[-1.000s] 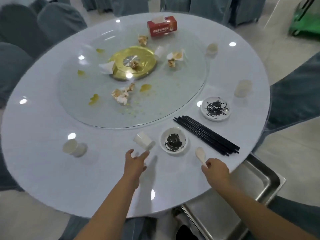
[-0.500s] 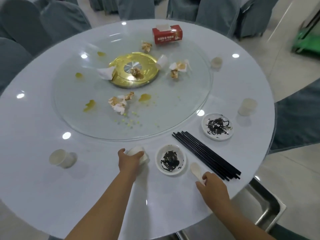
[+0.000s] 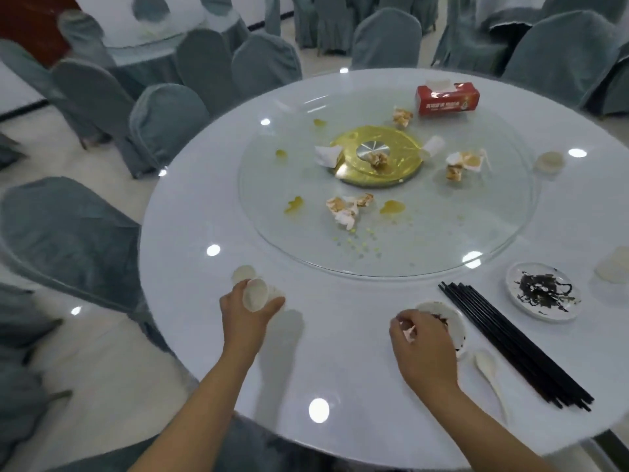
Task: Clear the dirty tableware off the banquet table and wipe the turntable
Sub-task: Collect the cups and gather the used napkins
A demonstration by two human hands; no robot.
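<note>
So since half a second back the left hand (image 3: 245, 313) has picked the white cup (image 3: 256, 296) up off the table (image 3: 340, 369) and swung it left toward the second cup (image 3: 243, 274) near the left edge; it's now gripping the cup on its side, mouth facing the camera, fingers wrapped round it; the second cup sits just behind it, can't tell if they touch. The right hand (image 3: 423, 342) has let go of the white spoon (image 3: 488, 373) and moved onto the near saucer (image 3: 449, 323); its fingers are curled at the saucer's left rim, but whether they're actually pinching it is too blurry to tell.

The spoon lies flat by the near edge, just right of that saucer; the bundle of black chopsticks (image 3: 514, 345) runs diagonally beside it toward the near right edge. A second saucer (image 3: 544, 296) with dark scraps sits further right, close to the turntable (image 3: 391, 185) rim.

The glass turntable holds crumpled napkins (image 3: 345, 207), yellow sauce smears (image 3: 392, 206), and a red tissue box (image 3: 447, 98) on its far side; two more cups sit by the table's right edge.
</note>
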